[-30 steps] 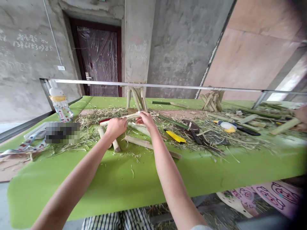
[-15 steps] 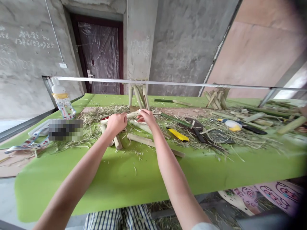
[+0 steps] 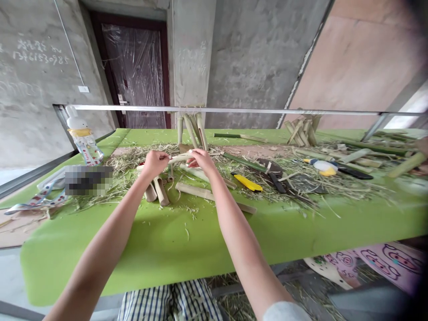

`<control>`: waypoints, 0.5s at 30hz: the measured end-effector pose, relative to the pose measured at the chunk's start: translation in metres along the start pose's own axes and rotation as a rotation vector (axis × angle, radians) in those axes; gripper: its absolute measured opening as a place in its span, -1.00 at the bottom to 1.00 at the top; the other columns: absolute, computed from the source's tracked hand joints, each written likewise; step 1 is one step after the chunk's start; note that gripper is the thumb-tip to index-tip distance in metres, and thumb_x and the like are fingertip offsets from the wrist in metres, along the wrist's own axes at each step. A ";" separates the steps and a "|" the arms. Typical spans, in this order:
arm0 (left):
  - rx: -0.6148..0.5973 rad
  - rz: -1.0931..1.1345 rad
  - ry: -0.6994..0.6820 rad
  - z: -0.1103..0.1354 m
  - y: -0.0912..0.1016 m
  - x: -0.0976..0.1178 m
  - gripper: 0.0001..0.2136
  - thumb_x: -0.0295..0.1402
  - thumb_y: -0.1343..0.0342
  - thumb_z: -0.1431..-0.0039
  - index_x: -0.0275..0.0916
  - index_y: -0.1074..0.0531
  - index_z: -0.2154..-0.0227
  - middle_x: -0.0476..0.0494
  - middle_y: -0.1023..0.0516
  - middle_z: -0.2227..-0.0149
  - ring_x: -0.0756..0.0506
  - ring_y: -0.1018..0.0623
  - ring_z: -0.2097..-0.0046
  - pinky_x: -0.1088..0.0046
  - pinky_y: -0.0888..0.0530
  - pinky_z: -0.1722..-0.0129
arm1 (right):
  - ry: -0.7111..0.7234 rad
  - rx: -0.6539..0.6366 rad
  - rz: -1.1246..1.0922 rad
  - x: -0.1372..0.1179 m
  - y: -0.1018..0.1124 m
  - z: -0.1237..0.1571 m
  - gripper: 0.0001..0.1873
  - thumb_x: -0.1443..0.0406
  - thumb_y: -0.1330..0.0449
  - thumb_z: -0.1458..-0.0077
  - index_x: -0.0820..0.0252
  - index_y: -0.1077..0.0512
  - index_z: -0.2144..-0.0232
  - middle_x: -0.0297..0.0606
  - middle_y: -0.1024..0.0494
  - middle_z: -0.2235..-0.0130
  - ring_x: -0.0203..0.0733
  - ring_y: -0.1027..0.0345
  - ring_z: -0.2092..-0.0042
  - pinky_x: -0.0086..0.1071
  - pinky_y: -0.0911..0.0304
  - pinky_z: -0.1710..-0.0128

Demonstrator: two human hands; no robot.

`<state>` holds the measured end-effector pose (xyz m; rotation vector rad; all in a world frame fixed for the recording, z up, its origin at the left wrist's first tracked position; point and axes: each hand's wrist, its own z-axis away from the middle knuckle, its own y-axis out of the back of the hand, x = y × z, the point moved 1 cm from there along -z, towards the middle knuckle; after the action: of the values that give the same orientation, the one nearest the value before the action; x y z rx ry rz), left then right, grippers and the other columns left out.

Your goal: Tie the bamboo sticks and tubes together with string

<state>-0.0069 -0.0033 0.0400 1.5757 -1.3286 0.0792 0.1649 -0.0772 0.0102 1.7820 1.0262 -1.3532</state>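
My left hand (image 3: pixel 154 162) and my right hand (image 3: pixel 201 159) are both closed around a pale bamboo stick (image 3: pixel 178 158) held level just above the green table (image 3: pixel 174 245). A thin fibre strand hangs from the stick between my hands. Short cut bamboo pieces (image 3: pixel 157 191) lie right under my left hand. A longer peeled bamboo length (image 3: pixel 214 197) lies on the table below my right wrist. A small tied bamboo tripod (image 3: pixel 190 129) stands just behind my hands under a metal bar.
A yellow utility knife (image 3: pixel 247 183) and a dark cleaver (image 3: pixel 272 174) lie right of my hands among bamboo shavings. A rabbit-topped bottle (image 3: pixel 83 139) stands at the left. More bamboo sticks, a second tied bundle (image 3: pixel 301 129) and another person's hand (image 3: pixel 421 147) are at the far right.
Both hands have risen slightly with the stick. My left hand has shifted left and up along it, uncovering the short bamboo pieces beneath.
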 end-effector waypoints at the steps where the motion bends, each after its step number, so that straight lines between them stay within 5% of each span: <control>1: 0.018 -0.017 -0.030 0.001 -0.001 0.002 -0.77 -0.38 0.00 0.05 -0.38 -0.54 0.47 -0.06 -0.44 0.61 0.07 -0.23 0.63 0.56 -0.18 0.60 | 0.001 0.002 -0.005 0.000 0.000 0.000 -0.81 0.29 -0.10 -0.11 0.26 -0.38 0.21 -0.23 -0.52 0.43 -0.29 -0.43 0.49 -0.46 -0.36 0.48; 7: 0.091 -0.338 -0.236 0.012 -0.008 0.014 -0.71 -0.38 0.14 -0.07 -0.33 -0.50 0.43 -0.08 -0.39 0.63 0.02 -0.28 0.60 0.53 -0.18 0.56 | 0.013 0.009 -0.020 -0.001 0.001 0.000 -0.86 0.30 -0.09 -0.12 0.25 -0.40 0.29 -0.23 -0.52 0.45 -0.30 -0.42 0.51 -0.46 -0.35 0.50; 15: 0.036 -0.603 -0.287 0.015 -0.015 0.015 -0.71 -0.38 0.17 -0.11 -0.25 -0.49 0.42 -0.10 -0.43 0.61 -0.05 -0.35 0.56 0.51 -0.17 0.53 | 0.010 0.060 -0.045 -0.001 0.003 0.000 -0.87 0.31 -0.09 -0.12 0.24 -0.39 0.29 -0.26 -0.51 0.48 -0.29 -0.42 0.52 -0.44 -0.35 0.49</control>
<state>0.0020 -0.0262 0.0324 2.0094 -1.0091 -0.5132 0.1671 -0.0790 0.0115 1.8214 1.0466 -1.4172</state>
